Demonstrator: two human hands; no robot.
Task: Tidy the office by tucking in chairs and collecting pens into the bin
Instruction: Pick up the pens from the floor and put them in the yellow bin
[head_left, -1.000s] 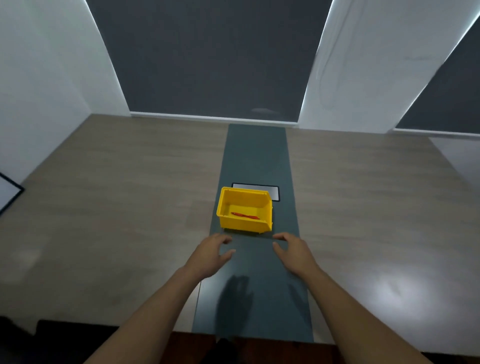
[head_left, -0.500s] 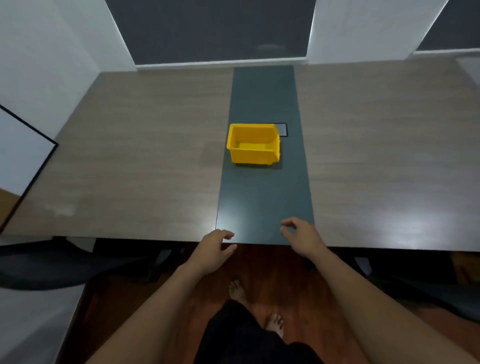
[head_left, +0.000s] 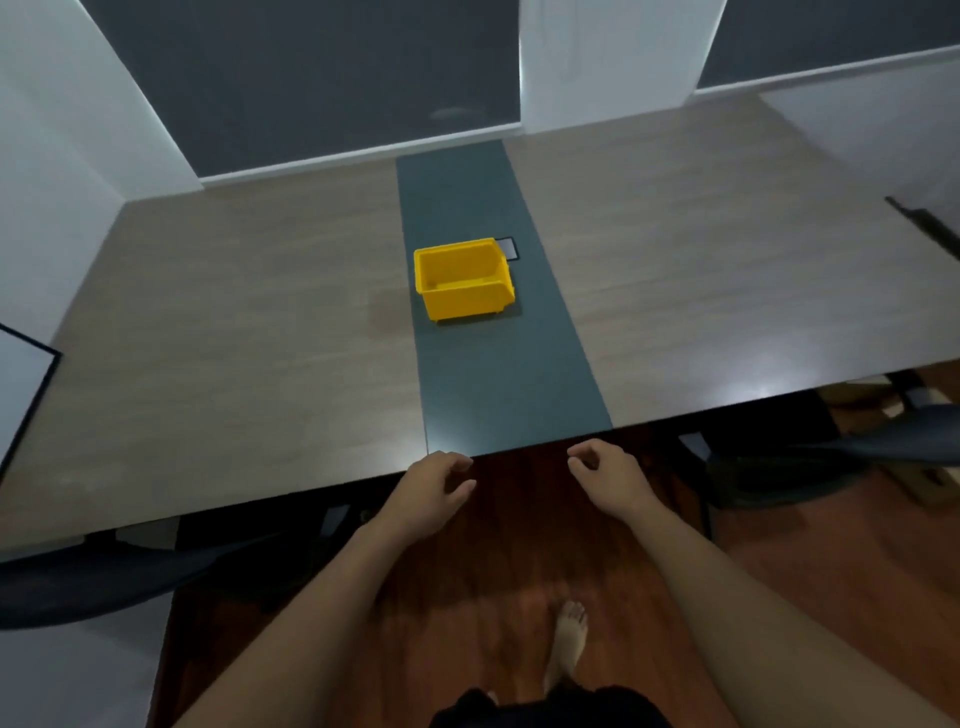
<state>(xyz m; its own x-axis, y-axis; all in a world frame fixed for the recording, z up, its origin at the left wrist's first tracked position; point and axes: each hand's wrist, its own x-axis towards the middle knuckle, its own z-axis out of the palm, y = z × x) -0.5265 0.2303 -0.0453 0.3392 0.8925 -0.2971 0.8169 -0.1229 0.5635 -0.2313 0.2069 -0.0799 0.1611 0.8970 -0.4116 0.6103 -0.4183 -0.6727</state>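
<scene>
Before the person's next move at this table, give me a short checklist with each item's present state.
1. Left hand free of any load: ok, nothing held.
2. Right hand free: ok, fingers curled, nothing held.
3. Yellow bin upright on the table's dark centre strip: ok.
4. Pens inside the bin: cannot tell, its floor is mostly hidden.
5. Loose pens on the tabletop: ok, none visible.
6. Chair at left tucked under the table: ok, partly under; chair at right likewise.
</scene>
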